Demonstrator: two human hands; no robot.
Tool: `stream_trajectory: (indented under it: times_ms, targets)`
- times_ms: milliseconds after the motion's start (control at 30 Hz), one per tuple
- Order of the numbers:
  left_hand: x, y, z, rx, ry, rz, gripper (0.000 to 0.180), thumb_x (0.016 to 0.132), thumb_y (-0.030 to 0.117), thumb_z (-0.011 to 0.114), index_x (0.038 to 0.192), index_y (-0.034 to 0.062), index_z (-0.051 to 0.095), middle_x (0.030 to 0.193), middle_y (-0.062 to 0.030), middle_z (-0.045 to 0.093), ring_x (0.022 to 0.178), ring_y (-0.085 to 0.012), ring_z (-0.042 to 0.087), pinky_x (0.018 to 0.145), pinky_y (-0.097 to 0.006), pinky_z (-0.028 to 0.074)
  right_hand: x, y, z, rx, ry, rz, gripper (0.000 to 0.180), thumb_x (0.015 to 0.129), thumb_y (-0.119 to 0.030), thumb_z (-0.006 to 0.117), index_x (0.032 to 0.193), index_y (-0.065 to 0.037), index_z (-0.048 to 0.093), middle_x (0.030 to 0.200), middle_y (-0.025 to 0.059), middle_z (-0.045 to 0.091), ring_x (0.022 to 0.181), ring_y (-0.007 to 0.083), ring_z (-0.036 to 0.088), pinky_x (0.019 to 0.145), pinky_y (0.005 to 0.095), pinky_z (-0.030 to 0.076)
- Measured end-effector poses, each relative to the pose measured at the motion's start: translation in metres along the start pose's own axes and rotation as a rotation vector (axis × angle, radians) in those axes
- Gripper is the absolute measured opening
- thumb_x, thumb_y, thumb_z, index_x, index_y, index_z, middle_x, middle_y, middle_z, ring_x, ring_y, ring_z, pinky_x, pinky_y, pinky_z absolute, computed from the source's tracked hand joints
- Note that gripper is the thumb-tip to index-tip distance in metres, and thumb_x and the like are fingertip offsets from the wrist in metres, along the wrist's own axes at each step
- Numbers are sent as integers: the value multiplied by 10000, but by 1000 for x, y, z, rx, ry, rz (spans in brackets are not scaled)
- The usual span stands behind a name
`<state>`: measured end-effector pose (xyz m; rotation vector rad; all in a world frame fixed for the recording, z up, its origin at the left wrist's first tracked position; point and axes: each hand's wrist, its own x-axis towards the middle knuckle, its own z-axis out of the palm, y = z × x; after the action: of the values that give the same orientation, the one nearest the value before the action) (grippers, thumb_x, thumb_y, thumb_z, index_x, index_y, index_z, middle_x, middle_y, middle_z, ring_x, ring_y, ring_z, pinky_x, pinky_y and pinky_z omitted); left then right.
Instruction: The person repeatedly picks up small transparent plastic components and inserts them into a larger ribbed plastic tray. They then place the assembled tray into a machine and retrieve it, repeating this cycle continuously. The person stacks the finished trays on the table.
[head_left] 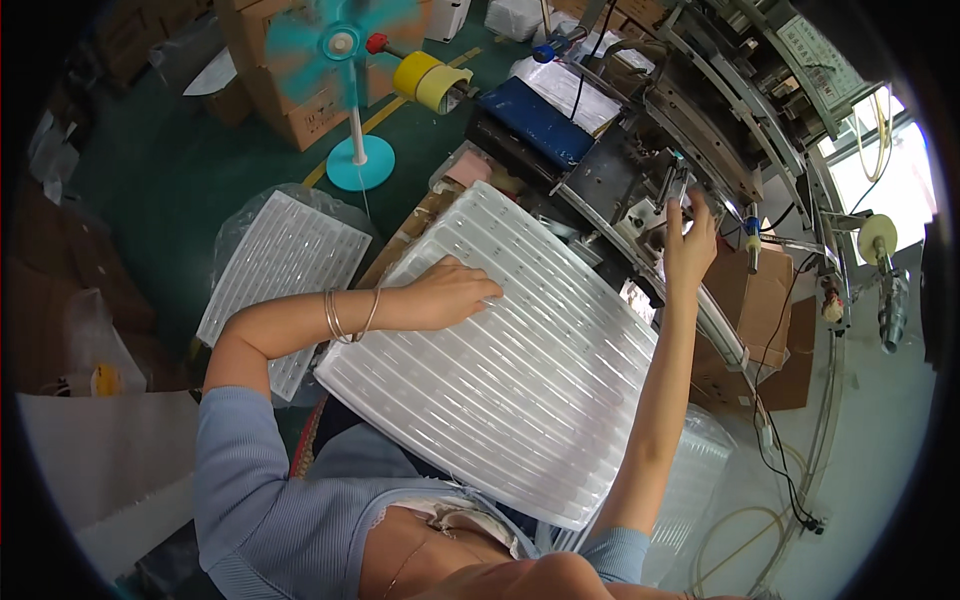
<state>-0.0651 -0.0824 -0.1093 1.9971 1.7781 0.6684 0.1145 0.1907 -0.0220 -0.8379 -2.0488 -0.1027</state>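
Note:
A large white tray [560, 400] of ribbed clear plastic, with long parallel rows, lies tilted across my lap. My left hand [450, 295] rests over its upper left part, fingers curled down and closed against the rows. Whatever they pinch is too small or hidden to make out. My right hand [690, 245] reaches up to the machine, thumb and fingers stretched apart beside a small metal fixture [675, 185]. Nothing held shows between those fingers. Two thin bangles circle my left wrist.
A second ribbed tray [285, 260] lies at left on plastic wrap. Beyond it a turquoise fan [360, 165] stands before cardboard boxes [300, 110]. The machine's metal rail [725, 335] runs along the right, near a brown carton [760, 300]. A blue flat case [535, 120] sits behind.

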Motion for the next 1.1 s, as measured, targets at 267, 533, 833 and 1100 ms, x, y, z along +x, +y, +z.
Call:
stream_trajectory:
  times_ms: [267,533,833,1100]
  targets:
    - [-10,-21,-35,-163,283,56,312,866,100,568,1174,54,552,1038,-149,617,883,-241,615,781,-378,452,-50,-42,-39,198,-72,-26,326,839,-167,648,1100,13,572,1053,168,622,993,321,580,867,384,424]
    - [-49,-3,-79,-500,409,-339,301,861,66,583,1141,39,477,966,-112,606,841,-193,623,737,-324,487,-112,-155,13,525,-536,-344,284,747,-97,669,1027,-96,622,908,116,588,840,303,594,712,405,491]
    - [-49,-28,-61,-28,467,-206,249,778,102,666,1007,70,573,951,-101,578,834,-312,604,712,-380,494,-136,-192,44,466,-743,-439,315,730,-60,638,1028,-116,555,924,104,553,811,297,610,660,368,523]
    - [-38,-40,-32,198,388,3,210,731,116,684,903,47,585,888,-96,580,844,-307,575,731,-392,469,-83,-126,-25,846,-492,285,249,773,-40,618,1005,-43,528,1008,76,587,780,178,578,636,298,491]
